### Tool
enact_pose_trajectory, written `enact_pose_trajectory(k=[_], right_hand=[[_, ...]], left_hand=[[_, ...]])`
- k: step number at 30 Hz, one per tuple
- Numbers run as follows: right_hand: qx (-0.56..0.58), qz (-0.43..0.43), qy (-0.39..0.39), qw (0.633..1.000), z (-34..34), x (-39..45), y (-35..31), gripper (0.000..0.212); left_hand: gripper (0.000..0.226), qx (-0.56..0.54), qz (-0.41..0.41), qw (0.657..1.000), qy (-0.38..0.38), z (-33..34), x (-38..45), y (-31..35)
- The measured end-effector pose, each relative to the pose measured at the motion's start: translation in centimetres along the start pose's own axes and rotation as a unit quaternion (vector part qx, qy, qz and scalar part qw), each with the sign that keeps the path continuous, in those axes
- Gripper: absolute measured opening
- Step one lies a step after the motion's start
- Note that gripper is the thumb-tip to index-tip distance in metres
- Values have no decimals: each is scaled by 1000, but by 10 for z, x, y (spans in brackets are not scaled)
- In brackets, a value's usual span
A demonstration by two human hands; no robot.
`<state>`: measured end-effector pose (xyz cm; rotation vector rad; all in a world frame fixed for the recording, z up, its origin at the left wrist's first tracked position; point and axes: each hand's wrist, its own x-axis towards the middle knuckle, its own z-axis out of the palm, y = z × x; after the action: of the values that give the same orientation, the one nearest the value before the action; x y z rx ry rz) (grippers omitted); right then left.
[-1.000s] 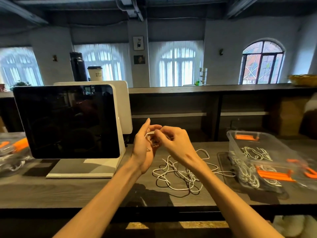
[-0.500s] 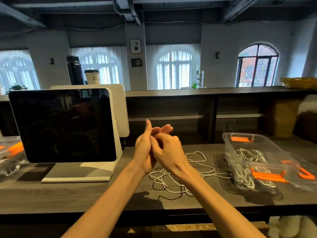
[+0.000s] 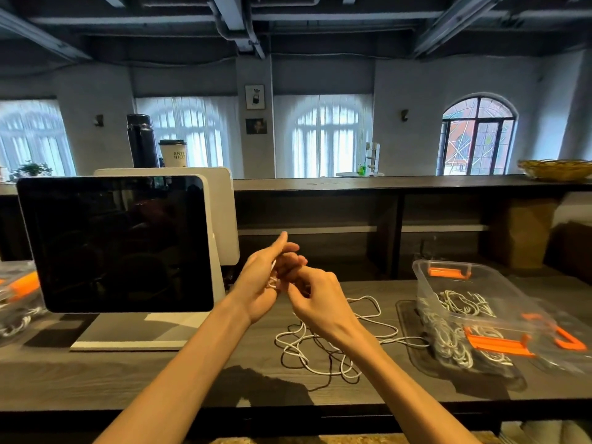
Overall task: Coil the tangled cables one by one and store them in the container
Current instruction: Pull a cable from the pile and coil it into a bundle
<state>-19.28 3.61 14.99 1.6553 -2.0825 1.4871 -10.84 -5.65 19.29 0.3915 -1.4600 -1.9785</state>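
Loosely, thin white cable (image 3: 323, 354) sprawls in tangled loops on counter (image 3: 128, 373).

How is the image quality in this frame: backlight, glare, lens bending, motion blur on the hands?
Head view: windows behind blow out white, leaving the ceiling dark; wide-angle bending curves the counter edge; the dark screen shows faint reflections; left hand and right hand are slightly soft, so the white cable between the fingers is hard to trace; forearms cast soft shadows.
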Motion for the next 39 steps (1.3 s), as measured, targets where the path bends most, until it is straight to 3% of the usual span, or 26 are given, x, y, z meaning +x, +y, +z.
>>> enact_pose_trajectory(k=[4,8,14,19,22,24,26,32,36,39], right_hand=[[42,16,-15,999,-5,-1,-2,15],[145,62,-64,985,-10,-3,-4,17],[189,89,-78,975,-8,-3,-2,33],[189,128,10,973,-3,-2,-2,28],[143,109,49,982,0,-4,-2,23],[131,93,38,986,1,-6,-5,17],[125,72,23,989,2,-9,-7,16],[53,86,-128,987,-22,-14,10,39],[142,76,-122,979,-38,-13,18,21],[104,11,-108,989,-41,-4,10,18]], left_hand=[[37,-32,-5,999,-24,-4,1,2],[39,17,1,1000,-24,-1,0,0],[39,-37,-28,998,-32,3,-3,-1],[57,-121,-24,992,-35,7,-6,-4],[53,-51,15,996,-65,7,-9,-10],[45,-12,25,999,-41,7,-9,-11],[42,-43,15,999,-11,4,-8,-9],[45,-114,-20,993,26,-29,4,2],[40,48,-38,998,32,-37,7,7],[35,231,-13,973,-22,-34,4,4]])
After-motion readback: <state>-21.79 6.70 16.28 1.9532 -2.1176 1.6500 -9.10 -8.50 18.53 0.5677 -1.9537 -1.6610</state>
